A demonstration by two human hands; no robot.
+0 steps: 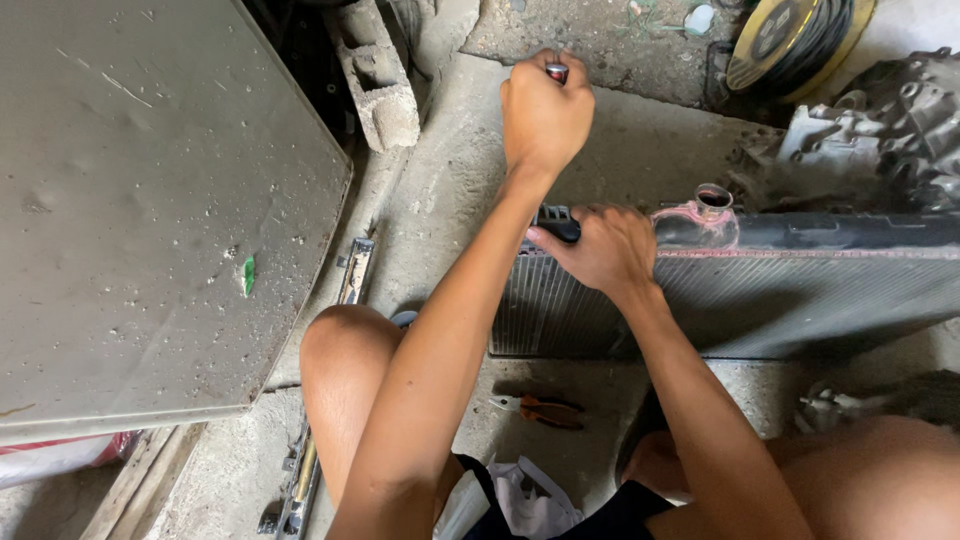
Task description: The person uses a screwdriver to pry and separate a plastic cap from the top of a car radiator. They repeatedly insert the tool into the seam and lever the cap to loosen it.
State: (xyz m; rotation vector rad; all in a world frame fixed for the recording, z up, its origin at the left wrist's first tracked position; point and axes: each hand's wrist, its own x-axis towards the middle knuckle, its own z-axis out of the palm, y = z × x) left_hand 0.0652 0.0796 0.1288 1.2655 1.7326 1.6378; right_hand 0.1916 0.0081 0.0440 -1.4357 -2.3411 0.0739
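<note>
Standing on the floor [450, 180], the radiator [760, 290] looks heavy, fins fragile; right hand [605, 250] clenches its stiff top corner, left hand [545, 115] fisted around a tool handle [557, 71].

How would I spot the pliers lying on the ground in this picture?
Start at the big ribbed radiator standing on edge across the concrete floor. Look just below its lower left corner, between the person's knees. The pliers lie flat there, the only tool with orange handles, unlike the grey metal bar further left.
</note>
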